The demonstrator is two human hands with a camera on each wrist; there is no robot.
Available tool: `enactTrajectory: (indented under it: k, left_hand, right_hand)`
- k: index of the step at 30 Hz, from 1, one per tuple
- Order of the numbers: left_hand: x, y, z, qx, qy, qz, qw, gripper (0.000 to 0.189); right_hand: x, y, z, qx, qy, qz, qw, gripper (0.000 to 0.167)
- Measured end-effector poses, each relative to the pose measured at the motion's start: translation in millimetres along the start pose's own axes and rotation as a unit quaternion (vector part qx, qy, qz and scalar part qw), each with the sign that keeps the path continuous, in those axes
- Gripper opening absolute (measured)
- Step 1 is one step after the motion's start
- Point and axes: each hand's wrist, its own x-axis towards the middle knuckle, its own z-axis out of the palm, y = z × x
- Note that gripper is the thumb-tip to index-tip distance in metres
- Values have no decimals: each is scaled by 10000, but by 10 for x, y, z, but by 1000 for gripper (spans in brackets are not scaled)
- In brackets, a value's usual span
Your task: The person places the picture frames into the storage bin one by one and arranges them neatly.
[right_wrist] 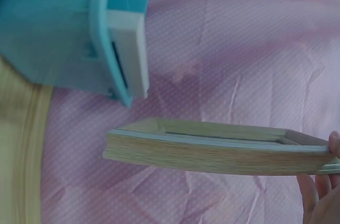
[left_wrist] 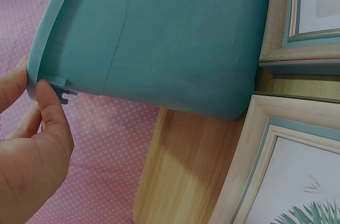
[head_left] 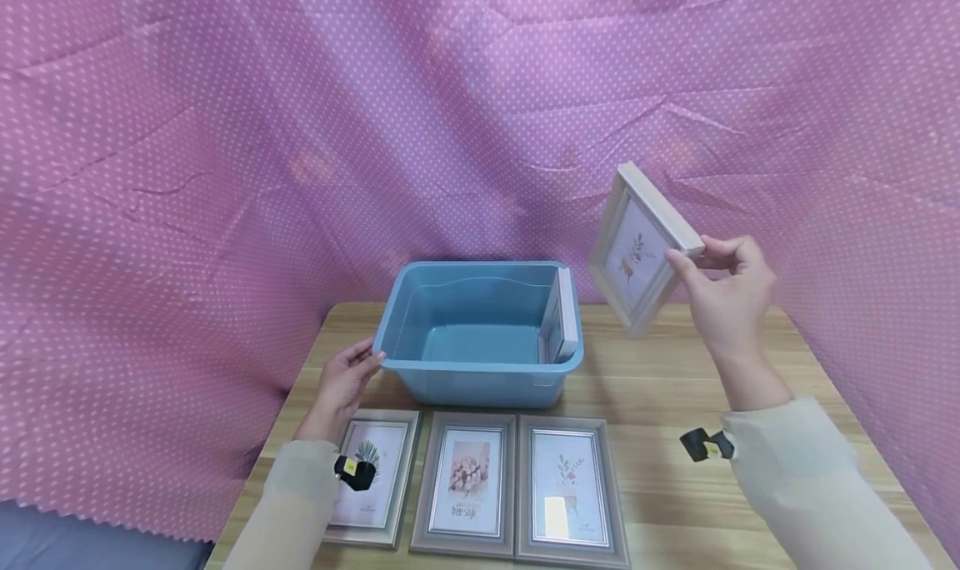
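My right hand (head_left: pixel 731 299) pinches a picture frame (head_left: pixel 637 249) by its edge, thumb on the front face and fingers behind. The frame hangs tilted in the air, to the right of a blue plastic tub (head_left: pixel 480 382); its print shows a deer and leaves. In the right wrist view the same picture frame (right_wrist: pixel 218 152) appears edge-on. My left hand (head_left: pixel 347 387) grips the tub's rim at the near left corner, with the thumb and fingers on either side of the rim (left_wrist: pixel 40 49). Inside the tub, another picture frame (head_left: pixel 558 320) stands upright against the right wall.
Three framed pictures lie face up in a row before the tub: one with a plant (head_left: pixel 371 478), one with flowers (head_left: pixel 467 487), one with a deer (head_left: pixel 572 491). They rest on a wooden table (head_left: pixel 667 503). A pink dotted cloth (head_left: pixel 480 120) hangs behind and at both sides.
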Motion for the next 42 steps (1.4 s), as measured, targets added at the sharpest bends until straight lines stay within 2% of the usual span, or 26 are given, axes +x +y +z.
enactTrajectory:
  k: [4, 9, 17, 23, 30, 37, 42]
  left_hand:
    - [-2, 0, -2, -3, 33, 37, 10000, 49]
    - [-11, 0, -11, 89, 10, 55, 9999, 49]
    - [-41, 17, -23, -9, -67, 77, 9999, 51]
    - [-62, 36, -19, -43, -100, -1, 9999, 51]
    - [-62, 37, -18, 146, -27, -140, 9998, 52]
    - [-41, 20, -18, 104, 26, -144, 9998, 52]
    - [-28, 12, -11, 79, 35, -132, 9999, 52]
  right_hand:
    - [7, -112, 85, 173, 142, 76, 9997, 38]
    - [7, -266, 188, 496, 162, 80, 9986, 37]
    - [-22, -509, 364, 959, 250, 179, 9949, 34]
    - [-96, -625, 503, 1051, 227, 162, 9941, 37]
    - [-224, -626, 678, 1106, 209, 84, 9936, 40]
    - [-410, -557, 852, 1021, 38, -118, 9947, 40]
    - [-576, -465, 964, 880, -1, -83, 9961, 38]
